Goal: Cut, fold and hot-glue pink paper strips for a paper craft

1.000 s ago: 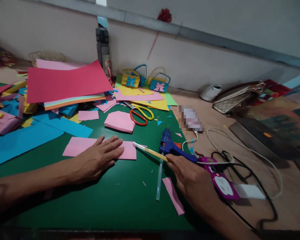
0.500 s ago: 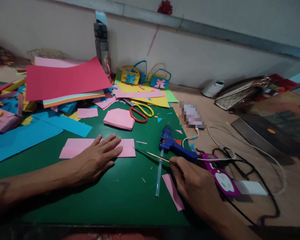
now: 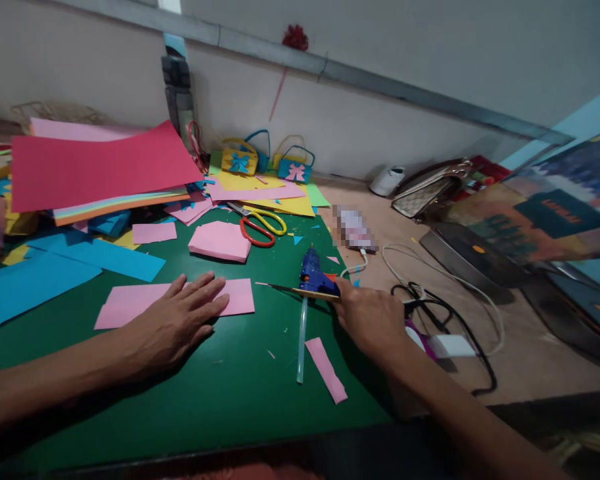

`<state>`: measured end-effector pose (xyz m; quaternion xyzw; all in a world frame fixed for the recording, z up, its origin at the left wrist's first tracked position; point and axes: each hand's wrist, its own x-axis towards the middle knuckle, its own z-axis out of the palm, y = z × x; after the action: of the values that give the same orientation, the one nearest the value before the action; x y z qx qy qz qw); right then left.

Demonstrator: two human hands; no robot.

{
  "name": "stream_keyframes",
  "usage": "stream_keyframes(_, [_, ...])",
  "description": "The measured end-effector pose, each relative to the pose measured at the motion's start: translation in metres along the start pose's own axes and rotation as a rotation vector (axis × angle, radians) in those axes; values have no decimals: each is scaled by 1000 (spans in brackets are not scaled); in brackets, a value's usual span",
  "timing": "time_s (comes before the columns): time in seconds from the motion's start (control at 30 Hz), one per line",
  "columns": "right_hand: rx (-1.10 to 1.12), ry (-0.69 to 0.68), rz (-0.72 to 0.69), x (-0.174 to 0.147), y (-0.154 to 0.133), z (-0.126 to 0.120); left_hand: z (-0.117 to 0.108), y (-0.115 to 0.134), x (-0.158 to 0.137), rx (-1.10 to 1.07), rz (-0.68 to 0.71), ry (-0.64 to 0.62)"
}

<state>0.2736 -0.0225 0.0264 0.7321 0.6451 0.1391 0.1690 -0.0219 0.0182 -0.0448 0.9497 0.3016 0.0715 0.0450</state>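
My left hand point(image 3: 185, 317) lies flat with fingers spread on a pink paper strip point(image 3: 240, 297), pressing it to the green board point(image 3: 180, 413). My right hand point(image 3: 373, 317) is closed on a thin pointed wooden stick point(image 3: 310, 294), whose dark tip points left toward the strip. The same hand is at the handle of a blue glue gun point(image 3: 313, 270); whether it also grips the handle is hidden. A clear glue stick point(image 3: 301, 347) extends from the gun toward me. Beyond the strip sits a folded pink paper piece point(image 3: 220, 241), beside red-and-yellow scissors point(image 3: 259, 230).
Stacked coloured sheets point(image 3: 100, 167) and blue strips point(image 3: 125, 253) lie left. Small paper bags point(image 3: 240, 160) stand at the back. A pink scrap point(image 3: 327, 370) lies near my right hand. Right are a phone point(image 3: 355, 230), a white cable point(image 3: 450, 267) and a black cord point(image 3: 490, 373).
My right hand has moved forward to the glue gun's handle with the stick still in it. The view has turned right. My left hand stays on the pink strip.
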Motion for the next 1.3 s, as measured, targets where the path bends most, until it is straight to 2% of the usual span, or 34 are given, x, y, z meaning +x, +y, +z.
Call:
stream_keyframes(0.13, [13,4,7,12,1,-5,-1,0,0,10,-2,-4])
stream_keyframes(0.3, [59,69,58,48,0,-9,-2,0,2,17,-1,-16])
stream_keyframes(0.4, [110,113,74,56,-1,-14,-4,1,2,0,-6,-30])
stream_keyframes(0.5, [232,143,-2,41,-2,-17,-5,0,1,-43,-10,-34])
stream_keyframes(0.57, [465,156,-108,23,-4,-15,-5,-1,0,-72,-8,-29])
stream_keyframes(0.7, [692,215,-233,-6,-8,2,-5,-1,0,-111,-8,-30])
stream_keyframes(0.9, [584,364,-359,-19,-7,29,-6,1,1,-97,-5,-27])
stream_keyframes(1.07, [411,483,-405,-25,-9,30,-6,1,1,-78,-2,-20])
stream_keyframes(1.3, [709,360,-324,-16,-13,29,-5,1,0,-40,3,-24])
